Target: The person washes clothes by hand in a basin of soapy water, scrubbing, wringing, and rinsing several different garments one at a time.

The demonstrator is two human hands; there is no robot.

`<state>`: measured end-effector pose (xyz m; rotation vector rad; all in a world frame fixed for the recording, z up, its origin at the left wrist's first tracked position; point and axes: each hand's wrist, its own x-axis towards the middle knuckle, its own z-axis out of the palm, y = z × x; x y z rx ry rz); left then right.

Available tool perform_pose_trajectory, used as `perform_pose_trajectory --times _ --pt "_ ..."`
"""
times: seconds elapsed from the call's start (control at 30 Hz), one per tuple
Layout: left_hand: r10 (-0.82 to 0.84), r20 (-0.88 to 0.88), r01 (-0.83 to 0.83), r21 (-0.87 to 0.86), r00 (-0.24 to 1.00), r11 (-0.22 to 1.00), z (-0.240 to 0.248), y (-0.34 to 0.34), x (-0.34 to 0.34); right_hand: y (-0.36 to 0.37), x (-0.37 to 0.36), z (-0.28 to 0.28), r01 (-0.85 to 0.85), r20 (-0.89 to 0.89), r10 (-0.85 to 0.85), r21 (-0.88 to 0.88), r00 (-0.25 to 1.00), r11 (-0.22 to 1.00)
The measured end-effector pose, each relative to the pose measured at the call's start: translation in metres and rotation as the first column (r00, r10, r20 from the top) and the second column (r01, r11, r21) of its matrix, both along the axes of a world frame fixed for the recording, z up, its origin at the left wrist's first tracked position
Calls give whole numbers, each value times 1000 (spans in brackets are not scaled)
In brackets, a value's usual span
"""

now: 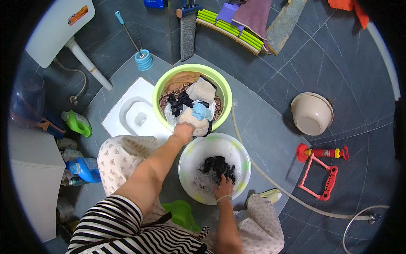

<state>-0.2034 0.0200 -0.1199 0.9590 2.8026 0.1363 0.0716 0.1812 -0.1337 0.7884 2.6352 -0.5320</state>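
Note:
My left hand [183,132] is closed on the near edge of a beige padded bra [191,120]. The bra lies on a heap of washing in the yellow-green tub [229,91]. In that heap a black garment [179,103], a light blue cloth [201,111] and a brown patterned cloth [181,80] also show. Over the white basin [186,184] my right hand [223,188] reaches in, its fingers stretched out at the edge of a wet black garment [218,165]. That garment sits in sudsy water, and part of it is under the foam.
A squat toilet [137,116] is set in the floor beside the tub. A hose [270,180] runs past the basin's right side. Blue and green bottles [86,168] stand at left. A beige bucket [312,113] and a red plunger pump [323,153] are at right.

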Motion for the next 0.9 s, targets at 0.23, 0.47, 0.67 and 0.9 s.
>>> perform_pose_trajectory --times 0.23,0.47,0.67,0.9 --pt "143 124 -173 280 982 944 23 20 -33 -19 5 -11 100 -186 -83 87 979 991" --pt "198 338 -184 -74 920 980 14 43 -53 -39 26 -13 19 -295 -52 -112 954 994" --pt "27 202 -136 550 979 824 2 72 0 -30 19 -32 88 -163 -118 -185 979 979" --pt "-277 343 32 576 897 816 30 76 33 -36 13 -20 25 -112 -57 -274 992 962"
